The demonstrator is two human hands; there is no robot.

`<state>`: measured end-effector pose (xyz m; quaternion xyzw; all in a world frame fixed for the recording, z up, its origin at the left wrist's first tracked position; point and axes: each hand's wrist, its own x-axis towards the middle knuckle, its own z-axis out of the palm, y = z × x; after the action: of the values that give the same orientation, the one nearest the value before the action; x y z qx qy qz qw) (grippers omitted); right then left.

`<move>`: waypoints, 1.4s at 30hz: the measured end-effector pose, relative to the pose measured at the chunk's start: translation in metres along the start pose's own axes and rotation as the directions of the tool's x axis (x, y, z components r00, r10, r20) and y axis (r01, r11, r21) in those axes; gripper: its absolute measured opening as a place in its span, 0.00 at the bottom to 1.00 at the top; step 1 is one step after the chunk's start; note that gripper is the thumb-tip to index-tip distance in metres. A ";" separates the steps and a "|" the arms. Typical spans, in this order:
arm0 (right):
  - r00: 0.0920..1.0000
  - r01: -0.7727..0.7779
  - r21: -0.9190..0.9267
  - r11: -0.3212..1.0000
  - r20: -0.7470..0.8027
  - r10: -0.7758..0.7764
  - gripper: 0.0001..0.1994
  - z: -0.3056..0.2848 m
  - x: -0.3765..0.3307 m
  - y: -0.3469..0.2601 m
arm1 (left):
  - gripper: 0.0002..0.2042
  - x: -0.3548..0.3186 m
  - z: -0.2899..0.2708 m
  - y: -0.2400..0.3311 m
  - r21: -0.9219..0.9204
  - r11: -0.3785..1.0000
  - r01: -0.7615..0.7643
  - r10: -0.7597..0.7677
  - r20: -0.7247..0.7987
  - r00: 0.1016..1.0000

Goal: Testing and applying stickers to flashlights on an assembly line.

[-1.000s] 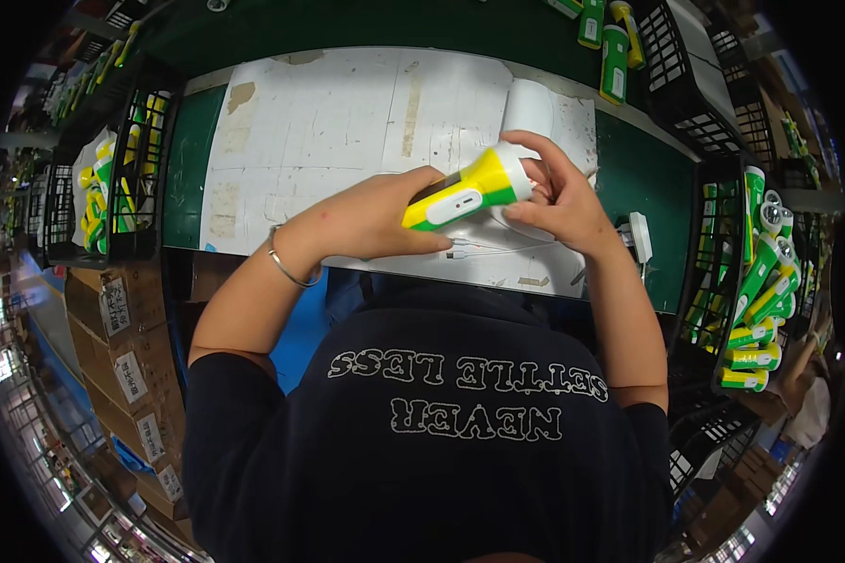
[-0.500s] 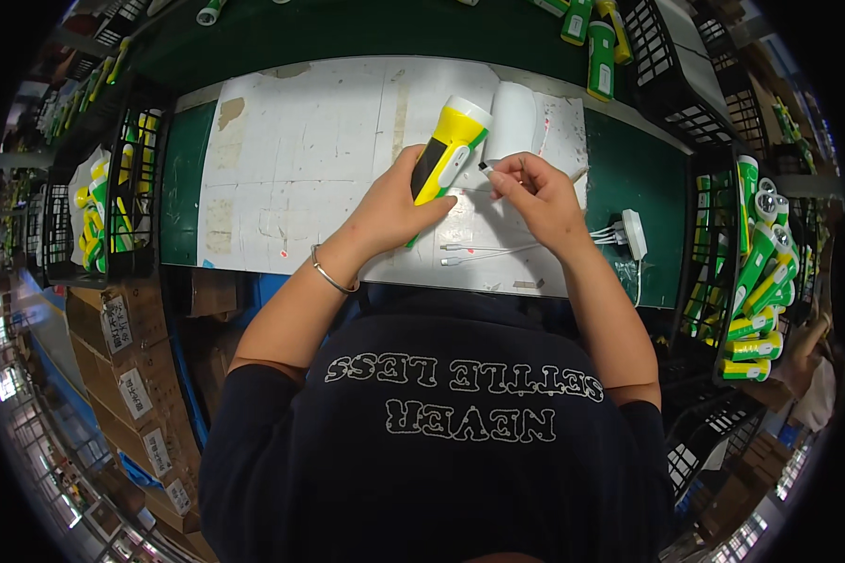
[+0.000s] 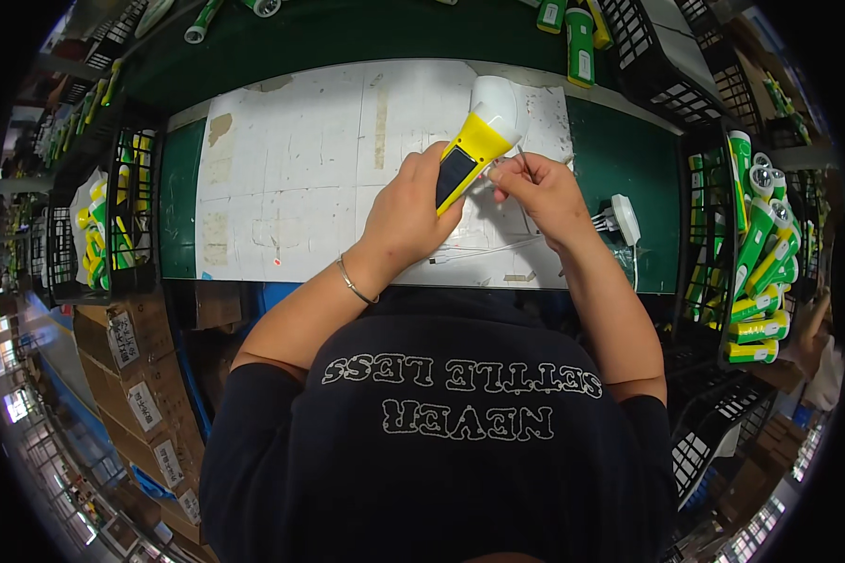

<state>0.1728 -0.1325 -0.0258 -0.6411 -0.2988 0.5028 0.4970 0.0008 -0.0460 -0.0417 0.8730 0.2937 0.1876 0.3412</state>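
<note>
My left hand (image 3: pixel 406 208) is closed round a yellow flashlight (image 3: pixel 480 141) with a white head. It is tilted, head pointing away from me and to the right, and a dark panel (image 3: pixel 455 173) on its body faces up. My right hand (image 3: pixel 546 197) pinches the plug end of a thin cable (image 3: pixel 523 208) close against the flashlight's right side. Fingers hide the plug, so I cannot tell whether it is inserted. A white charger block (image 3: pixel 623 220) with several short cables lies to the right of my right wrist. Another white cable (image 3: pixel 479 251) lies on the worktop below the hands.
The green table bears a worn white sheet (image 3: pixel 291 178). A black crate of green and yellow flashlights stands at the right (image 3: pixel 709 235), another black crate at the left (image 3: pixel 136 225). More flashlights (image 3: pixel 580 47) lie at the far right. Cardboard boxes (image 3: pixel 131 375) are stacked lower left.
The flashlight has been turned so its dark panel faces up, and it has shifted slightly right. The plug in my right hand, visible before, is now hidden at the flashlight's side.
</note>
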 end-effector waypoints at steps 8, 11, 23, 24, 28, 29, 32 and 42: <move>0.998 0.061 -0.026 0.998 -0.010 -0.061 0.08 0.003 0.011 0.014 | 0.28 0.006 0.002 -0.009 0.056 0.996 -0.072 0.076 -0.079 0.994; 0.993 0.113 -0.056 0.992 -0.015 -0.114 0.08 0.013 0.003 0.006 | 0.27 0.013 -0.014 -0.022 0.127 0.992 0.017 0.002 -0.149 0.989; 0.911 0.333 -0.252 0.909 -0.162 -0.379 0.09 -0.052 0.021 0.007 | 0.26 -0.029 -0.298 -0.156 0.179 0.862 0.474 -0.053 -0.899 0.435; 0.900 0.320 -0.309 0.896 -0.197 -0.389 0.10 -0.062 0.028 -0.001 | 0.26 -0.046 -0.328 -0.184 0.226 0.812 0.538 -0.034 -0.902 0.430; 0.744 0.211 -0.657 0.724 -0.372 -0.555 0.20 -0.131 0.106 0.005 | 0.29 -0.113 -0.399 -0.284 0.414 0.396 0.820 -0.211 -0.828 0.520; 0.724 0.033 -0.741 0.670 -0.444 -0.527 0.23 -0.120 0.119 -0.017 | 0.31 -0.164 -0.424 -0.320 0.332 0.279 0.901 -0.378 -0.824 0.421; 0.618 -0.267 -0.802 0.535 -0.568 -0.543 0.31 -0.130 0.147 -0.022 | 0.32 -0.178 -0.441 -0.354 0.283 0.348 0.894 -0.501 -0.750 0.433; 0.767 -0.221 -0.301 0.928 -0.641 -0.025 0.30 -0.176 0.174 0.012 | 0.29 -0.088 -0.381 -0.282 0.508 0.336 0.793 0.083 -0.855 0.512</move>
<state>0.3920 -0.0418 -0.0976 -0.8671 -0.1658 0.2194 0.4154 -0.3753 0.2497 0.0136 0.6327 0.6686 0.2623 -0.2896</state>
